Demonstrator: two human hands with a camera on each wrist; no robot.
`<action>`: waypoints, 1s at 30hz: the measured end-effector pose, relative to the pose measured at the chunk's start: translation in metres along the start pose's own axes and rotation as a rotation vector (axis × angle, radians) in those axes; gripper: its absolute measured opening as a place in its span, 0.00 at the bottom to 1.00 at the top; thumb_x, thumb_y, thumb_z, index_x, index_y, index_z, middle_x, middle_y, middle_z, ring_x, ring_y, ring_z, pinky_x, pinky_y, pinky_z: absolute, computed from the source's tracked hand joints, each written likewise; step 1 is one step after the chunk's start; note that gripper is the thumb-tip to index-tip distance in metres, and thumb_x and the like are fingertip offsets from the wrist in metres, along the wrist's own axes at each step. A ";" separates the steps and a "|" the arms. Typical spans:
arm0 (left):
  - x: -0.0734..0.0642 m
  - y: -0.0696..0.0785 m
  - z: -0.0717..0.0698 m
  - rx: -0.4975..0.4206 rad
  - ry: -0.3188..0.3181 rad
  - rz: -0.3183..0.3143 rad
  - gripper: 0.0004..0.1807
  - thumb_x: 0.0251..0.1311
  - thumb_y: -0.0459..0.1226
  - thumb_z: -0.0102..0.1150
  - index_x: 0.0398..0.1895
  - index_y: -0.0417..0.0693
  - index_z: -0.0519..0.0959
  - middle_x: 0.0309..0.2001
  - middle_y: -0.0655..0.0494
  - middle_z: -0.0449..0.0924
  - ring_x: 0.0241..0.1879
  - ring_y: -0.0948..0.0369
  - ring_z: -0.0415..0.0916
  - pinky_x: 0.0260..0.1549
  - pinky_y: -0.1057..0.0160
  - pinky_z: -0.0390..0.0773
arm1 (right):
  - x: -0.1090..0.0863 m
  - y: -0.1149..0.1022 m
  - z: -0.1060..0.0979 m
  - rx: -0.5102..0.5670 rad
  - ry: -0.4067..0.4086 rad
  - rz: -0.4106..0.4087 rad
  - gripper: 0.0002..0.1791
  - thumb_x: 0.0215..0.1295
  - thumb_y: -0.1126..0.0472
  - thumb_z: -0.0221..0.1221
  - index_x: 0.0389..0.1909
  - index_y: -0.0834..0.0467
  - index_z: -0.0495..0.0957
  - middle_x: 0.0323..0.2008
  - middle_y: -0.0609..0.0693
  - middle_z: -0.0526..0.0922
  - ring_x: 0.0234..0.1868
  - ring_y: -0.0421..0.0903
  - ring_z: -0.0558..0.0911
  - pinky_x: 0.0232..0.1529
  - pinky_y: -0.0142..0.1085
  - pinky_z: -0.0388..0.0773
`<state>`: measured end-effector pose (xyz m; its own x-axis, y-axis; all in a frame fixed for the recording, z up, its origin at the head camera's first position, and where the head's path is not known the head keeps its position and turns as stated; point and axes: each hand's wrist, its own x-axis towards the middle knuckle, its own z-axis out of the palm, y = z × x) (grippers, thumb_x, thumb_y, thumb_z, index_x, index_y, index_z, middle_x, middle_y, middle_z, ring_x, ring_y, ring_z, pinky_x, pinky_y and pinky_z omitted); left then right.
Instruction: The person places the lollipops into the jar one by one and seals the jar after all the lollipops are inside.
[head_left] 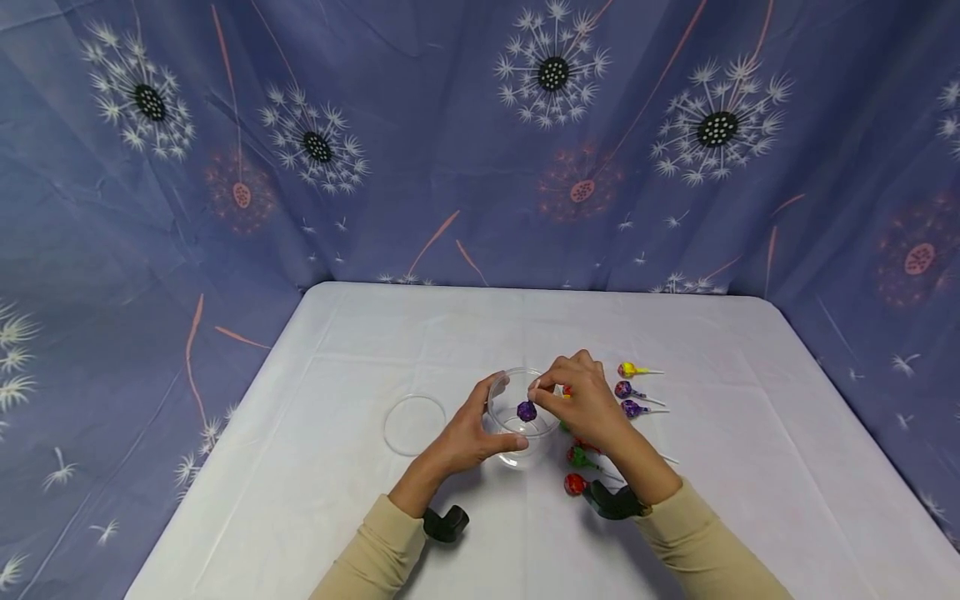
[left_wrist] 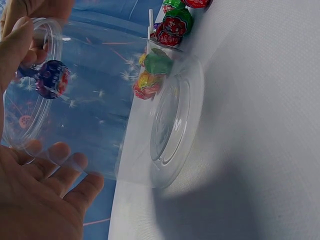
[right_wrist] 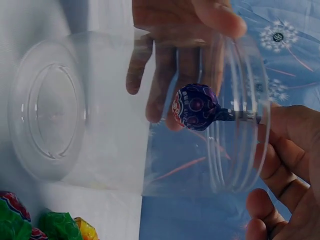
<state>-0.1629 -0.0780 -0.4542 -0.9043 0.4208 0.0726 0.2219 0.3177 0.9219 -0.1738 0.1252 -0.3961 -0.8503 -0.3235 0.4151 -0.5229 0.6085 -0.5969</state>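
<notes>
A clear plastic jar (head_left: 504, 454) stands with its mouth up near the table's middle. My left hand (head_left: 467, 433) grips it from the left, the fingers behind the wall and the thumb on the near side. With thumb and fingertips, my right hand (head_left: 583, 398) pinches the stick of a purple-wrapped lollipop (right_wrist: 197, 106). The candy end points down inside the jar, below the rim and well above the bottom, as the right wrist view shows. Only the clear jar bottom (right_wrist: 47, 115) shows beneath it.
A clear ring-shaped lid (head_left: 386, 427) lies left of the jar. Right of the jar lie several wrapped lollipops, among them a yellow one (head_left: 627, 369), a purple one (head_left: 630, 408), a green one (head_left: 577, 457) and a red one (head_left: 575, 484), some partly behind the right arm.
</notes>
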 end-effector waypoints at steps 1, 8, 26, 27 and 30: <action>0.000 0.000 0.000 0.000 -0.002 -0.002 0.53 0.47 0.49 0.71 0.73 0.57 0.48 0.70 0.51 0.58 0.66 0.49 0.62 0.62 0.49 0.67 | 0.000 0.000 0.001 -0.010 -0.003 0.001 0.03 0.54 0.59 0.68 0.24 0.51 0.84 0.25 0.40 0.78 0.36 0.40 0.65 0.42 0.39 0.56; 0.000 0.001 0.001 0.022 -0.008 -0.021 0.54 0.46 0.52 0.71 0.73 0.59 0.48 0.71 0.55 0.57 0.66 0.49 0.62 0.63 0.49 0.66 | -0.001 0.003 0.006 -0.104 -0.009 -0.037 0.02 0.52 0.59 0.68 0.24 0.50 0.84 0.24 0.40 0.78 0.34 0.40 0.65 0.40 0.39 0.56; 0.000 0.000 0.000 0.024 0.006 -0.016 0.53 0.47 0.51 0.71 0.73 0.63 0.48 0.71 0.55 0.57 0.67 0.49 0.61 0.63 0.49 0.66 | -0.002 0.005 0.012 -0.214 -0.043 -0.032 0.03 0.52 0.56 0.69 0.25 0.50 0.85 0.24 0.40 0.77 0.34 0.41 0.65 0.40 0.40 0.58; 0.000 0.000 0.000 0.020 0.006 -0.016 0.53 0.47 0.50 0.71 0.73 0.63 0.47 0.71 0.55 0.56 0.67 0.50 0.60 0.63 0.49 0.66 | -0.002 0.005 0.012 -0.214 -0.043 -0.033 0.03 0.52 0.56 0.69 0.25 0.50 0.85 0.24 0.40 0.77 0.34 0.41 0.64 0.40 0.40 0.58; -0.001 0.000 0.000 0.011 0.007 -0.017 0.52 0.48 0.48 0.71 0.73 0.64 0.48 0.71 0.56 0.57 0.68 0.50 0.60 0.64 0.48 0.65 | -0.002 0.005 0.013 -0.216 -0.040 -0.038 0.04 0.52 0.55 0.69 0.26 0.50 0.86 0.24 0.40 0.77 0.33 0.41 0.64 0.40 0.40 0.58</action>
<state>-0.1622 -0.0781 -0.4542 -0.9105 0.4091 0.0594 0.2102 0.3344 0.9187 -0.1759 0.1199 -0.4088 -0.8343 -0.3745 0.4045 -0.5331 0.7349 -0.4192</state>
